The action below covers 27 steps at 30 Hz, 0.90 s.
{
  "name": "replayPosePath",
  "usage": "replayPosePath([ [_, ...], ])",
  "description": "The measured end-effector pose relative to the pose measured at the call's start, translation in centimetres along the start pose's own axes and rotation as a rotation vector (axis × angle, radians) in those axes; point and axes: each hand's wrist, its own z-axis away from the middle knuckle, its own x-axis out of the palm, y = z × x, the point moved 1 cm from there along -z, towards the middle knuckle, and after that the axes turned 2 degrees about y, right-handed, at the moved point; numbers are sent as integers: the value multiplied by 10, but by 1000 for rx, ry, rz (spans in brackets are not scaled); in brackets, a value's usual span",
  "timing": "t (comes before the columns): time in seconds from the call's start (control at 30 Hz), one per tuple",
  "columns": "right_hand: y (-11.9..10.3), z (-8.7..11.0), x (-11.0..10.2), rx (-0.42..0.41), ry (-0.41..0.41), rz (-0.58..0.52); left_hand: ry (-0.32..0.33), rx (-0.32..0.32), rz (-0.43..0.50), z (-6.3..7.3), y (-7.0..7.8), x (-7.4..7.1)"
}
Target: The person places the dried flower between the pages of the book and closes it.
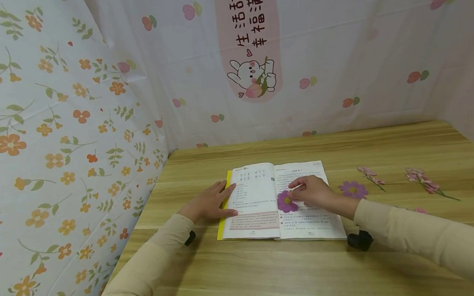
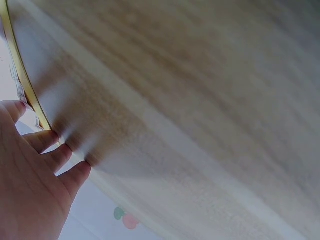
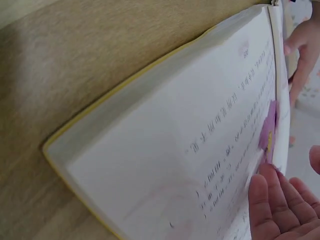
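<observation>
An open book (image 1: 255,198) with printed pages and a yellow cover lies on the wooden table. My left hand (image 1: 209,202) rests at its left edge, thumb over the page; in the left wrist view the other fingertips (image 2: 75,172) touch the table beside the cover. Over the right page, near the fold, my right hand (image 1: 316,193) pinches a flat purple flower (image 1: 286,203) with a yellow centre by its petal edge. From the right wrist view, thumb and forefinger meet at the flower (image 3: 269,132), while the other fingers stay apart from it.
Right of the book lies another purple flower (image 1: 353,189), partly beside the right forearm. Two pink flower sprigs (image 1: 369,176) (image 1: 423,180) lie farther right. A pink bit (image 1: 420,210) shows behind the right sleeve. Printed cloths (image 1: 328,49) hang at the back and left.
</observation>
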Motion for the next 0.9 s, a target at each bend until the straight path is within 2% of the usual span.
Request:
replayPosePath([
  [0.23, 4, -3, -15, -129, 24, 145, -8, -12, 8, 0, 1, -2],
  [0.47, 11, -10, -38, -244, 49, 228, -3, -18, 12, 1, 2, -2],
  [0.7, 18, -20, -58, -277, 72, 404, -13, -29, 10, 1, 2, -2],
  [0.9, 30, -32, -67, -326, 64, 560, -18, -23, 10, 1, 3, -3],
])
